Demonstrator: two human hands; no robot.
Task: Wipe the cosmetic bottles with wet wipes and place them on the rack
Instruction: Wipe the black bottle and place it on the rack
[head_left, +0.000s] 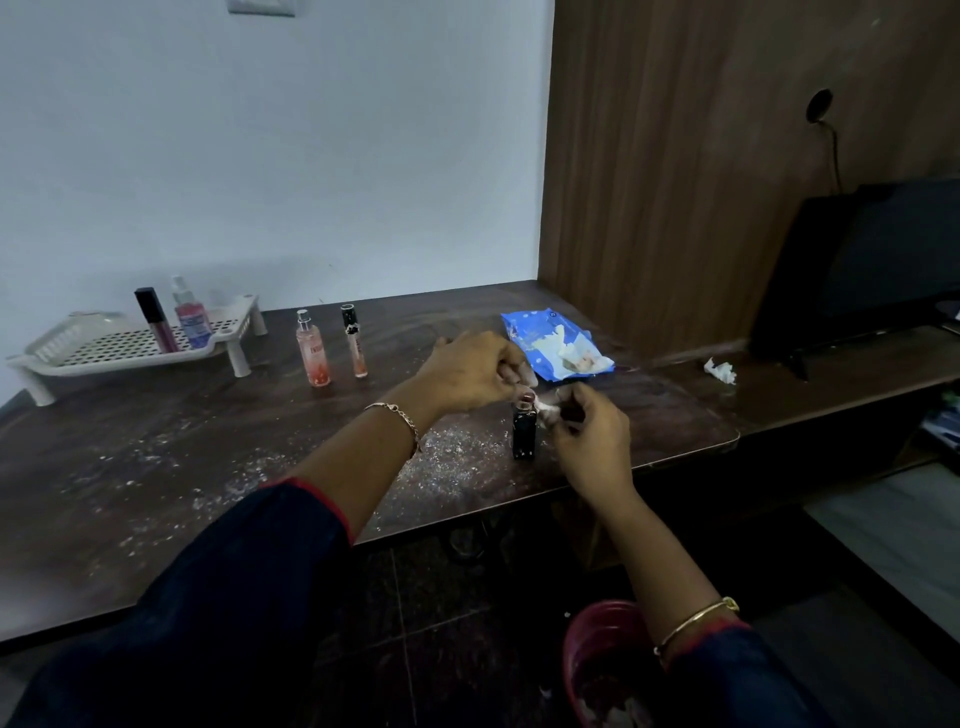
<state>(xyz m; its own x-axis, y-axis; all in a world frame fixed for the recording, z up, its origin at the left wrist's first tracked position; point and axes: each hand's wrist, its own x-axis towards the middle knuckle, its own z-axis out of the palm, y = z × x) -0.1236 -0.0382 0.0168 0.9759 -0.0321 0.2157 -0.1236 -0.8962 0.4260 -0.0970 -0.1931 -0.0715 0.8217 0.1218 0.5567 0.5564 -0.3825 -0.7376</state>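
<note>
The wiping step looks to be under way: the left hand (470, 376) pinches the top of a small dark bottle (524, 434) standing near the bench's (208, 457) front edge, while the right hand (589, 436) pinches a scrap of wet wipe (548, 411) against the bottle's shoulder. Once clean, the bottle would need carrying well left to the white rack (119, 348), where two bottles stand; an orange spray bottle (313, 348) and a slim tube (354, 340) wait on the bench between. The dark bench is flecked with white specks, a blue wipe pack (556, 345) lies behind the hands, and a pale wall meets a wood panel, with a dark screen (872, 260) to the right.
</note>
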